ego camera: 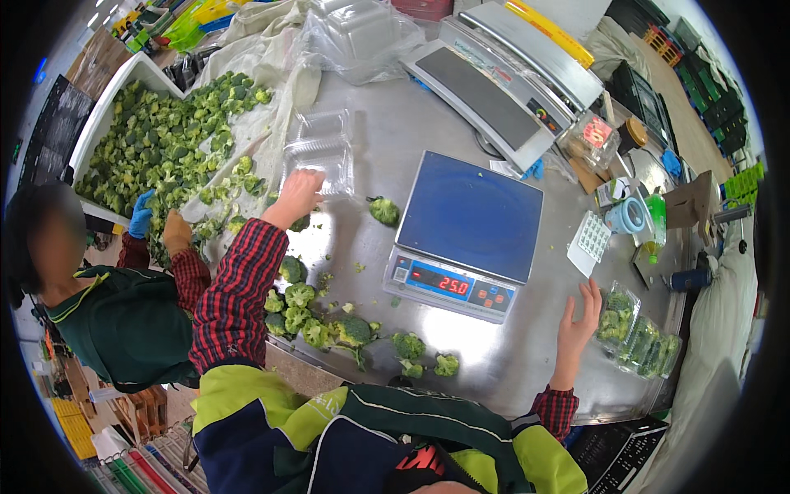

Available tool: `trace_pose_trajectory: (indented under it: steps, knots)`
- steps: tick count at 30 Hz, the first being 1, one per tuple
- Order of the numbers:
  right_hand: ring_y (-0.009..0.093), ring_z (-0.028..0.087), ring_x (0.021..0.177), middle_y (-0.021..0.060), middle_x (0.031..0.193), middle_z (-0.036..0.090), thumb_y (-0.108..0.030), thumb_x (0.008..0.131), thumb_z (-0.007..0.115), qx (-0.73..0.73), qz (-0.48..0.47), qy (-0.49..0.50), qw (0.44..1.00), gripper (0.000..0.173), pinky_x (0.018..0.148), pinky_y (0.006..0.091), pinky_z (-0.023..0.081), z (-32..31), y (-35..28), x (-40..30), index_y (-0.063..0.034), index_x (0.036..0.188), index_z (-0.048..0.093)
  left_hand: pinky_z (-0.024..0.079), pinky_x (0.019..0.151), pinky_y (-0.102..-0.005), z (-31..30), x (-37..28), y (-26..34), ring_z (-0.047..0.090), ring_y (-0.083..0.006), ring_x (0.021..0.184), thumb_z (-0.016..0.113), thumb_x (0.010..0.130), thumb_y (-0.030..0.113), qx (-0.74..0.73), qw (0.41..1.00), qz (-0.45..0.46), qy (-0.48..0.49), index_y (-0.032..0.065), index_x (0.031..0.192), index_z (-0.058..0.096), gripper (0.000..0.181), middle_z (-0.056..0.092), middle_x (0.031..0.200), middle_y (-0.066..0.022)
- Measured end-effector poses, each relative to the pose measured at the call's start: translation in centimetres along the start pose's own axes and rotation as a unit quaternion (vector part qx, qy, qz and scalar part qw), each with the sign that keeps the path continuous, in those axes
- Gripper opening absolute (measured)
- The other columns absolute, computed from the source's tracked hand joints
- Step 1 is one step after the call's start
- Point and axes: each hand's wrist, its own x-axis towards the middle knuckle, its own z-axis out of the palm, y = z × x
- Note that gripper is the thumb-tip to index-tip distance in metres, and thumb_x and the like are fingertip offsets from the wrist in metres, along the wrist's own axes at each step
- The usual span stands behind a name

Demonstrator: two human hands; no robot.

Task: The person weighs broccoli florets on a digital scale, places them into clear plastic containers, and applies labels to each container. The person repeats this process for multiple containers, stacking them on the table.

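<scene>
My left hand (302,192) is at the near edge of an open clear plastic clamshell container (327,162); whether its fingers grip the rim I cannot tell. My right hand (579,320) hovers with fingers apart, holding nothing, left of several closed clamshells of broccoli (619,316). Between the hands stands a digital scale (470,216) with a bare blue plate and a lit red display. One broccoli floret (384,211) lies left of the scale. More broccoli florets (315,333) are strewn along the near table edge. A large white bin (79,145) at the left holds many cut florets.
A co-worker in a dark green vest (123,321) stands at the left, one hand blue-gloved, over the broccoli. A tray wrapping machine (487,92) and bagged clamshells (361,31) are at the back. Right lie a label sheet (590,238), a tape roll (627,216) and a green bottle (655,225).
</scene>
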Motion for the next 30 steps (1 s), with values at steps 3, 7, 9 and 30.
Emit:
trace_pose_trajectory:
  steps: [3,7,9,30]
  knots:
    - [0.034,0.063,0.116,0.0194,0.135,0.059,0.004,0.088,0.065,0.056,-0.025,-0.016,0.998,0.028,0.098,0.0410,0.051,1.3,-4.8,1.4,0.0022,0.116,0.065,0.051,0.070,-0.0485,-2.4,0.6,-1.1,0.065,-0.0381,0.077,0.083,0.074,0.022,-0.075,0.987,-0.114,-0.088,0.0038,0.081,0.059,0.031,0.065,0.080,-0.0153]
    - [0.033,0.066,0.112,0.0189,0.129,0.063,0.005,0.087,0.066,0.102,-0.034,-0.012,0.994,0.025,0.095,0.0402,0.052,2.0,-7.5,1.7,0.0022,0.111,0.067,0.050,0.065,-0.0425,-6.6,1.3,-0.8,0.063,-0.0350,0.072,0.084,0.077,0.024,-0.219,0.966,-0.095,0.100,0.0041,0.083,0.056,0.035,0.063,0.077,-0.0129]
    - [0.033,0.067,0.110,0.0182,0.125,0.066,0.006,0.086,0.067,0.098,-0.055,-0.010,0.994,0.024,0.094,0.0400,0.053,1.9,-8.4,1.0,0.0016,0.110,0.068,0.051,0.064,-0.0415,-10.1,2.3,5.1,0.065,-0.0318,0.073,0.078,0.081,0.017,-0.217,0.960,0.002,0.177,0.0058,0.086,0.059,0.023,0.064,0.081,-0.0113]
    - [0.030,0.066,0.100,0.0167,0.107,0.065,-0.006,0.079,0.064,-0.134,-0.487,-0.309,0.806,0.026,0.077,0.0393,0.058,20.3,-32.8,4.3,-0.0039,0.104,0.069,0.051,0.095,-0.0411,-9.6,-10.8,10.0,0.061,-0.0326,0.113,0.081,0.080,0.018,-0.219,0.885,-0.258,0.319,0.0069,0.118,0.065,0.043,0.063,0.123,-0.0150]
